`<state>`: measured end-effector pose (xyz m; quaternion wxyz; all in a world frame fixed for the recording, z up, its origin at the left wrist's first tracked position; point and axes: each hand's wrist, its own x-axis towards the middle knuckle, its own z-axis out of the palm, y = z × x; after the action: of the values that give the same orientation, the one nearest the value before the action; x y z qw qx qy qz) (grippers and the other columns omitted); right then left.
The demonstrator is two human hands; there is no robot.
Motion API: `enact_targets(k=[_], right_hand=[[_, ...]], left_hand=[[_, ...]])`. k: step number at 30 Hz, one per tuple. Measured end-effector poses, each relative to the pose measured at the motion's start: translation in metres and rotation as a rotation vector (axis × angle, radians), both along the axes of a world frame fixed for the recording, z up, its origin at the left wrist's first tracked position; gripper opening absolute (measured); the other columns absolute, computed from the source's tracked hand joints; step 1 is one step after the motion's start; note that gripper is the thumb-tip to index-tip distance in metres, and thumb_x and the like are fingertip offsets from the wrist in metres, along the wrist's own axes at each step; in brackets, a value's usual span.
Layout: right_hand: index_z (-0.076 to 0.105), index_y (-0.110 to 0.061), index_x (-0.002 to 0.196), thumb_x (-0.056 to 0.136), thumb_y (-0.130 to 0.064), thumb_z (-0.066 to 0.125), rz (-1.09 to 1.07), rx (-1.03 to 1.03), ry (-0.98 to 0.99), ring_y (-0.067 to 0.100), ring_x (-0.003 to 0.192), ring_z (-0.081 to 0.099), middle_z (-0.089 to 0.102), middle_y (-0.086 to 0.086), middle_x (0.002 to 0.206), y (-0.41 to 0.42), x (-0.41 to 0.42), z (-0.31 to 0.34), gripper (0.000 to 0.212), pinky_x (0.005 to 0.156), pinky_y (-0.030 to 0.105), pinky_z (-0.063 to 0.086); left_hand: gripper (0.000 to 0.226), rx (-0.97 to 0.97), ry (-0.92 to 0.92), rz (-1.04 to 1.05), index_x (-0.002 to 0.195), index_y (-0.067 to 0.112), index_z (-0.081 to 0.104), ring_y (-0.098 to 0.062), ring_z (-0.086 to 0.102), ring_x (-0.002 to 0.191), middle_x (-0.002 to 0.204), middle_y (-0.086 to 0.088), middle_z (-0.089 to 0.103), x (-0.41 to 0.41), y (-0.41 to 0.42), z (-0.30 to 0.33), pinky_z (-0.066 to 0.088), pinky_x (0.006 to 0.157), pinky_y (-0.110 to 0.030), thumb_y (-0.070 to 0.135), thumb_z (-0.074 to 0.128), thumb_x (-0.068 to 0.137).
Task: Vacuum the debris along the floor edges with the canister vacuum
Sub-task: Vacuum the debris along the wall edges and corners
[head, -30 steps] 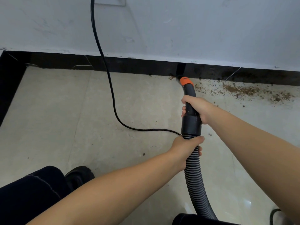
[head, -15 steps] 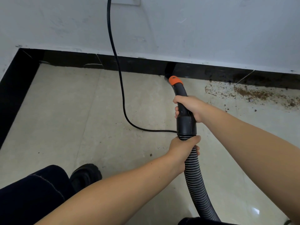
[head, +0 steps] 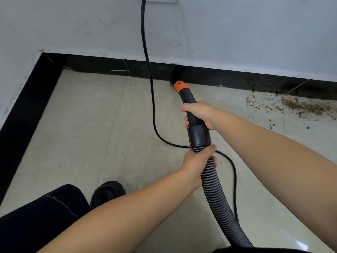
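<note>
While I watched through the head camera, both hands were on the vacuum. The right hand (head: 199, 114) had its fingers curled tight round the black handle tube (head: 193, 114), just below the orange collar (head: 181, 86). The left hand (head: 197, 161) gripped the ribbed grey hose (head: 218, 203) right where it joins the black cuff (head: 200, 135), fingers wrapped fully round it.

From the orange collar the nozzle end ran forward and down to the black baseboard (head: 102, 65), and I could see its dark tip meeting the skirting at the floor edge; the tip itself blended into the black strip, so I could not make out its shape.

The debris (head: 299, 106), a brown crumbly scatter, lay on the pale tiled floor (head: 91, 134) against the baseboard, well to the right of the nozzle. A few loose specks sat further out on the tile.

The black power cord (head: 147, 70) hung down the white wall (head: 237, 33) from the top of the view, crossed the baseboard left of the nozzle, curved across the floor and passed under the hose near the left hand.

At lower left I saw a dark trouser leg (head: 36, 220) and a black shoe (head: 107, 191) planted on the tile. The hose ran off toward the bottom edge of the frame.
</note>
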<state>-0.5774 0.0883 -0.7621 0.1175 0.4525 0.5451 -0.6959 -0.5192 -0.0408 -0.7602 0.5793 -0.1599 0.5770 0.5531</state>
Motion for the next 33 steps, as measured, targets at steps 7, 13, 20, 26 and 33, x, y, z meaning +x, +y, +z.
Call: enact_targets(k=[7, 13, 20, 26, 33], right_hand=[[0.050, -0.007, 0.095, 0.086, -0.011, 0.061, -0.018, 0.053, -0.034, 0.018, 0.046, 0.058, 0.059, 0.009, 0.062, -0.006, 0.001, 0.006, 0.015, 0.053, 0.030, 0.055], [0.050, -0.008, 0.091, 0.086, -0.011, 0.061, -0.165, 0.136, -0.104, 0.018, 0.047, 0.058, 0.058, 0.010, 0.065, 0.021, 0.053, 0.010, 0.012, 0.053, 0.029, 0.053], [0.051, -0.007, 0.094, 0.085, -0.012, 0.062, -0.230, 0.113, -0.139, 0.016, 0.043, 0.060, 0.060, 0.007, 0.059, 0.033, 0.115, 0.021, 0.016, 0.054, 0.029, 0.056], [0.049, -0.008, 0.092, 0.084, -0.013, 0.061, -0.176, 0.087, -0.194, 0.018, 0.044, 0.057, 0.058, 0.004, 0.049, 0.005, 0.177, 0.027, 0.015, 0.056, 0.031, 0.054], [0.048, -0.008, 0.094, 0.085, -0.013, 0.061, -0.355, 0.065, -0.261, 0.018, 0.043, 0.057, 0.058, 0.005, 0.050, 0.001, 0.258, 0.034, 0.017, 0.056, 0.032, 0.055]], left_hand=[[0.015, 0.037, -0.007, -0.072, 0.088, 0.013, 0.055, -0.013, 0.058, 0.050, 0.061, -0.004, 0.062, -0.004, -0.006, 0.001, 0.048, 0.054, -0.022, 0.020, 0.067, 0.086], [0.016, 0.079, -0.100, -0.242, 0.092, 0.010, 0.055, -0.014, 0.059, 0.051, 0.063, -0.006, 0.062, 0.026, 0.014, 0.008, 0.050, 0.050, -0.021, 0.019, 0.067, 0.086], [0.016, 0.091, -0.117, -0.379, 0.094, 0.012, 0.055, -0.014, 0.061, 0.057, 0.064, -0.003, 0.063, 0.069, 0.022, 0.019, 0.053, 0.059, -0.024, 0.020, 0.068, 0.087], [0.013, 0.107, -0.239, -0.517, 0.089, 0.015, 0.055, -0.013, 0.063, 0.062, 0.068, -0.003, 0.064, 0.125, -0.005, 0.024, 0.053, 0.060, -0.024, 0.021, 0.066, 0.088], [0.013, 0.113, -0.277, -0.684, 0.087, 0.014, 0.053, -0.014, 0.058, 0.061, 0.066, -0.003, 0.061, 0.181, -0.009, 0.035, 0.050, 0.063, -0.024, 0.021, 0.064, 0.090]])
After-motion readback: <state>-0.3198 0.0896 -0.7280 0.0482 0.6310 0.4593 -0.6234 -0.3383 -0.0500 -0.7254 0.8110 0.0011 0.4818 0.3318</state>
